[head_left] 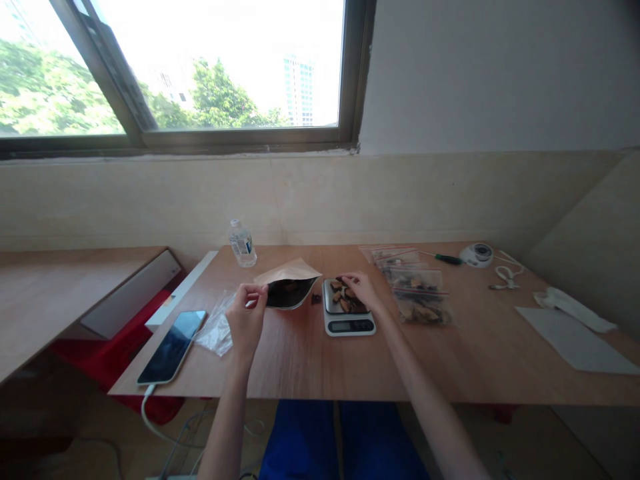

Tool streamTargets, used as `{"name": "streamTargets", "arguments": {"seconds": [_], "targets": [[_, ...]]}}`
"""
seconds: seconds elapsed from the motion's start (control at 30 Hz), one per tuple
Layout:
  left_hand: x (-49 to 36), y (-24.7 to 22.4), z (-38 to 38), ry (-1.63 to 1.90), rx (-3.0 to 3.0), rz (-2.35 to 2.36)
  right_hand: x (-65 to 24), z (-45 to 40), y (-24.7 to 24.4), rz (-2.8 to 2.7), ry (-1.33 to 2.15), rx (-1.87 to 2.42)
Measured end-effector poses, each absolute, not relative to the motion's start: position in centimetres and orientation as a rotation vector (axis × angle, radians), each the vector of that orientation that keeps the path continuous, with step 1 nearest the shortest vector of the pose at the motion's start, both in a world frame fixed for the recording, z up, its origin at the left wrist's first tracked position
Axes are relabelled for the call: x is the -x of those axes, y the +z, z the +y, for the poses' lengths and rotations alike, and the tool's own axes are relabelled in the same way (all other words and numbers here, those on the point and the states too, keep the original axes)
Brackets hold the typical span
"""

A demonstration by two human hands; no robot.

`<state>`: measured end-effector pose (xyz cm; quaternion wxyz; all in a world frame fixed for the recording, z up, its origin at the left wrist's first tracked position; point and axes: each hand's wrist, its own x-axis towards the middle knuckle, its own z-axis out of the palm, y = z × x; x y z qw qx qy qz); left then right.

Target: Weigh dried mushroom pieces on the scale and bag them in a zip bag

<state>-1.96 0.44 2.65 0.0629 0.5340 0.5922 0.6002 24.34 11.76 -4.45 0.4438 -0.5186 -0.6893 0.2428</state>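
My left hand [247, 313] pinches the left edge of a brown paper pouch [290, 272], whose dark mouth gapes toward me. Just right of the pouch, a white digital scale [329, 326] bears several brown dried pieces [343, 299] on its plate. My right hand [361, 288] reaches over the scale from the right, its fingertips closed at the pieces near the plate's back edge; whether a piece is between them is too small to tell. A small dark piece [316, 299] lies on the table between pouch and scale.
Zip bags of dried pieces [423, 307] lie right of the scale. Left are a phone [173, 348], clear plastic [217, 330] and a bottle [243, 245]. Farther right are a screwdriver [449, 259], a white camera [477, 255], a cable [507, 275] and a white sheet [575, 340].
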Motion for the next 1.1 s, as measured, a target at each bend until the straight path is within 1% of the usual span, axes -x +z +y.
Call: {"name": "streamTargets", "arguments": {"seconds": [0.17, 0.47, 0.57, 0.63, 0.73, 0.8, 0.87, 1.1], "targets": [[2.2, 2.6, 0.5, 1.809, -1.591, 1.785, -25.8, 12.1, -4.2, -1.624, 0.602, 1.335], [2.1, 2.4, 0.5, 1.792, -1.602, 1.787, -27.5, 13.0, -5.6, -1.560, 0.528, 1.534], [2.1, 2.4, 0.5, 1.790, -1.617, 1.792, -26.9, 12.5, -5.1, -1.567, 0.436, 1.563], [2.0, 2.4, 0.6, 1.790, -1.629, 1.787, -25.6, 12.0, -4.5, -1.579, 0.276, 1.552], [1.8, 2.3, 0.7, 1.788, -1.649, 1.793, -22.2, 10.7, -3.8, -1.849, 0.053, 1.434], [1.6, 2.3, 0.8, 1.778, -1.661, 1.805, -19.4, 9.8, -3.7, -2.206, 0.011, 1.372], [1.5, 2.4, 0.8, 1.768, -1.667, 1.812, -16.9, 9.0, -3.9, -2.410, -0.018, 1.400], [1.9, 2.6, 0.5, 1.782, -1.623, 1.793, -13.4, 7.2, -5.3, -2.478, -0.040, 1.513]]}}
